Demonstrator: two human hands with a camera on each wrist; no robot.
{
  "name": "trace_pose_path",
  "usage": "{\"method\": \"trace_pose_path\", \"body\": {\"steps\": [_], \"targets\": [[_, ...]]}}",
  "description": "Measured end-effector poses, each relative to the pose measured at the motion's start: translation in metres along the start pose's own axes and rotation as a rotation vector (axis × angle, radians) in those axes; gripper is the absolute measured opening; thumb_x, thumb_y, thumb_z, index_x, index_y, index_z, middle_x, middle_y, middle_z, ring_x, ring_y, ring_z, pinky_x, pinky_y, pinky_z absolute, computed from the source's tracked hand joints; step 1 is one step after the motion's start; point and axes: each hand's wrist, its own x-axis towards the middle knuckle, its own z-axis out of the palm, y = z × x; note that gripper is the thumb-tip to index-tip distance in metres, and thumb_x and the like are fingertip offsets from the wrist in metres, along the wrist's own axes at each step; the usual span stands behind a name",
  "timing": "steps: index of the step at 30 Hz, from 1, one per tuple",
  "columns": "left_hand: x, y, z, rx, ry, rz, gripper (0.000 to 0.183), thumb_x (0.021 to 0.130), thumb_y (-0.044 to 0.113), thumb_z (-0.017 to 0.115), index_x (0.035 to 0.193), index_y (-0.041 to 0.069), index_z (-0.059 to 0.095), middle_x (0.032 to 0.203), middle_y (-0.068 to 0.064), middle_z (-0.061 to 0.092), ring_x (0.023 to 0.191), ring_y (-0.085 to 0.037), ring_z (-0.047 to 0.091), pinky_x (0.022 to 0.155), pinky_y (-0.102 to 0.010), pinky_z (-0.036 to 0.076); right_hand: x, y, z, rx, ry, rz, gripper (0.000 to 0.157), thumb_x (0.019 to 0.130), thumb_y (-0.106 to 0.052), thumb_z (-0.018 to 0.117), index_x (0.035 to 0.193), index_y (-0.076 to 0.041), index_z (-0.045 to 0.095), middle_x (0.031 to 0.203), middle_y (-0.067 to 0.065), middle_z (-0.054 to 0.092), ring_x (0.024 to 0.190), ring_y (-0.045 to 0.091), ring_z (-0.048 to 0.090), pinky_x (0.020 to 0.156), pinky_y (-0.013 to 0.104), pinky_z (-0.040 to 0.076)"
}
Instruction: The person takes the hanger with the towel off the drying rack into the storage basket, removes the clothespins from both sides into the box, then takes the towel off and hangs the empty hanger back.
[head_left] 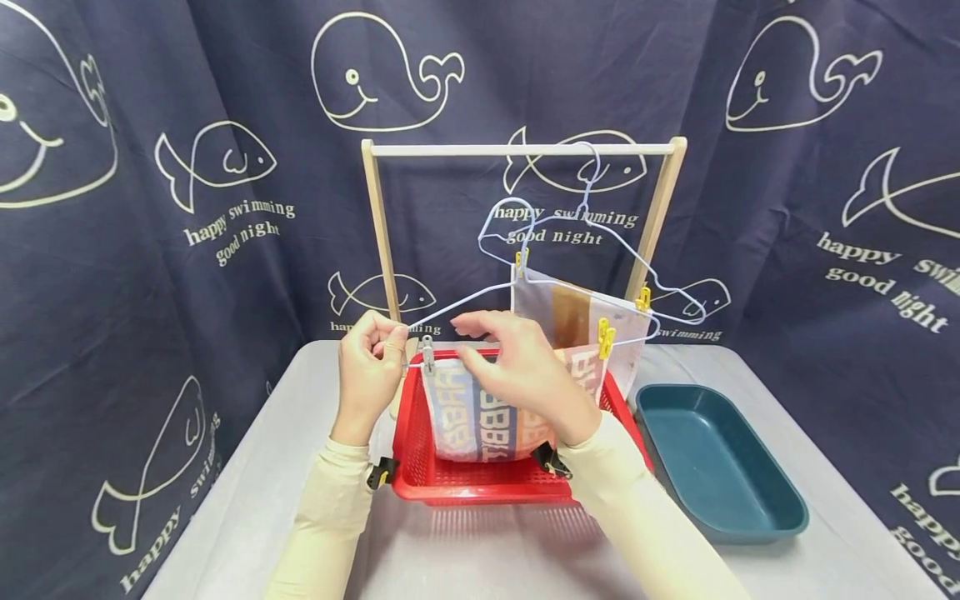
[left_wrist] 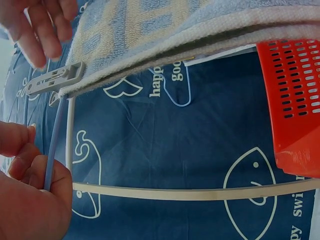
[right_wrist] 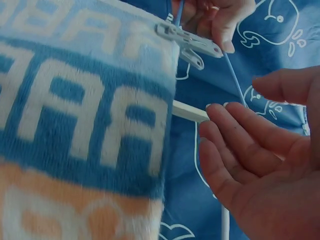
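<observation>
My left hand (head_left: 369, 367) pinches the left end of a pale blue wire hanger (left_wrist: 56, 135) between thumb and fingers. From this hanger hangs a striped, lettered towel (right_wrist: 80, 115), held near its left corner by a grey clothespin (head_left: 428, 354) and at its right by a yellow clothespin (head_left: 606, 337). In front of the towel, my right hand (head_left: 525, 367) has its fingers extended and loosely bent, holding nothing. The right wrist view shows its fingertips apart from the grey clothespin and beside the towel's edge. Part of the towel is hidden behind the right hand in the head view.
Under the towel stands a red perforated basket (head_left: 480, 492). Behind, a wooden rack (head_left: 450, 151) bears another blue hanger (head_left: 587, 179) with a pale cloth (head_left: 538, 304) clipped on by yellow clothespins. A teal basin (head_left: 723, 467) sits at the right on the grey-white tabletop (head_left: 480, 558).
</observation>
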Motion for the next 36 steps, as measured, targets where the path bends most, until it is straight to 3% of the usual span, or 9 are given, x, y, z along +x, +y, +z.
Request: {"method": "trace_pose_path", "body": {"steps": [7,10,17,22,36], "targets": [[-0.003,0.030,-0.003,-0.010,-0.019,0.009,0.007,0.091,-0.013,0.064,0.085,-0.010,0.062,0.059,-0.002,0.043,0.053,-0.002,0.035,0.050,-0.015,0.025,0.011,-0.005,0.012,-0.015,-0.062,-0.021,0.036,0.090,-0.026,0.080,0.123,-0.012,0.075,0.117,0.001,0.075,0.106,0.017,0.070,0.094,0.036,0.055],[-0.003,0.034,-0.004,-0.006,-0.021,0.007,0.007,0.091,-0.012,0.064,0.085,-0.010,0.062,0.059,-0.002,0.044,0.053,-0.001,0.035,0.050,-0.015,0.025,0.014,-0.005,0.015,-0.005,-0.080,-0.018,0.037,0.090,-0.026,0.080,0.123,-0.011,0.074,0.117,0.001,0.075,0.106,0.018,0.071,0.094,0.036,0.055],[-0.002,0.034,-0.005,-0.014,-0.021,0.014,0.006,0.091,-0.012,0.064,0.085,-0.012,0.062,0.059,-0.002,0.042,0.052,0.000,0.033,0.050,-0.015,0.023,0.019,-0.008,0.021,0.030,-0.121,0.007,0.040,0.091,-0.027,0.079,0.128,-0.011,0.072,0.116,0.003,0.076,0.109,0.018,0.071,0.095,0.039,0.056],[-0.002,0.035,-0.006,-0.019,-0.022,0.014,0.006,0.091,-0.012,0.064,0.085,-0.012,0.062,0.059,-0.002,0.043,0.052,-0.001,0.034,0.049,-0.015,0.025,0.022,-0.009,0.026,0.036,-0.116,0.013,0.033,0.091,-0.024,0.079,0.122,-0.011,0.075,0.108,0.003,0.077,0.102,0.018,0.072,0.091,0.040,0.057],[-0.002,0.034,-0.006,-0.018,-0.013,0.008,0.006,0.091,-0.012,0.065,0.085,-0.011,0.062,0.059,0.000,0.043,0.053,0.000,0.035,0.049,-0.014,0.025,0.026,-0.009,0.034,0.041,-0.097,0.041,0.025,0.091,-0.022,0.080,0.113,-0.012,0.078,0.097,-0.003,0.079,0.089,0.010,0.071,0.082,0.030,0.055]]}}
